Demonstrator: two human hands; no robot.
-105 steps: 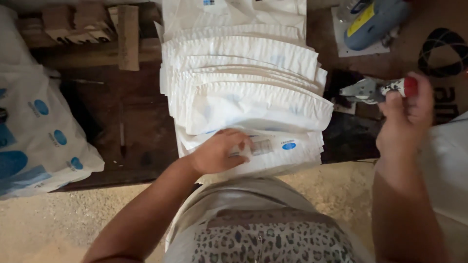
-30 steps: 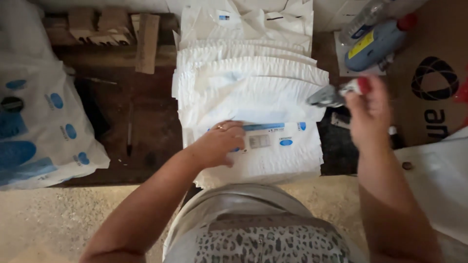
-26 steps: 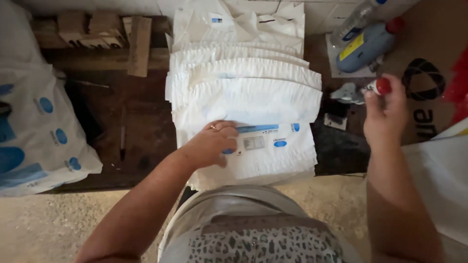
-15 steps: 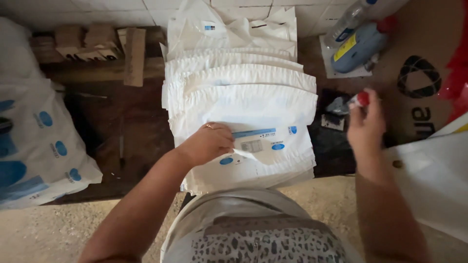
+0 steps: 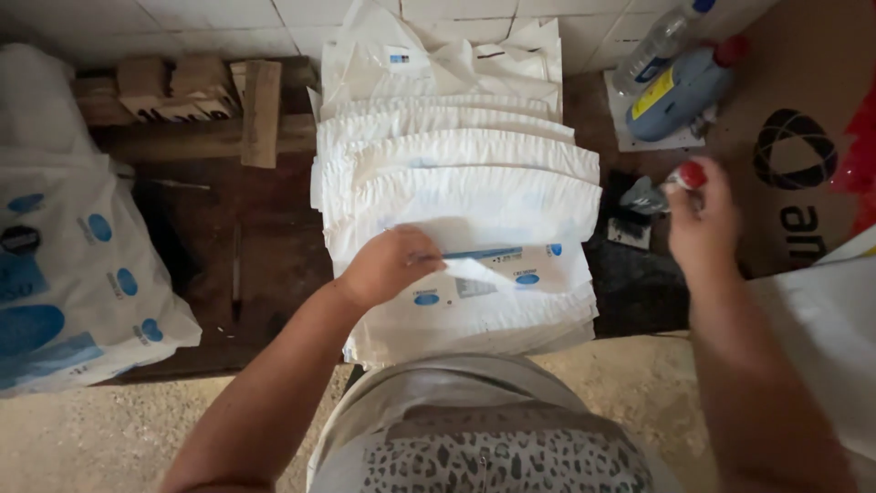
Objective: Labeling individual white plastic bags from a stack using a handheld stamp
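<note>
Left hand: closed on the lifted corner of the top white bag, which is peeled up from the fanned stack of bags beneath and beyond it | Right hand: wrapped around a red-capped metal tool, held well right of the stack | Blue bottle: lying beyond the right hand.

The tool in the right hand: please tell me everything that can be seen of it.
The hand tool has a red cap or knob at its rear end and a grey metal head pointing left. The right hand grips its body from below, hiding the middle part. It is held almost level, above the dark wooden table, just right of the stack of white bags, not touching them. Its exact kind cannot be told.
</note>
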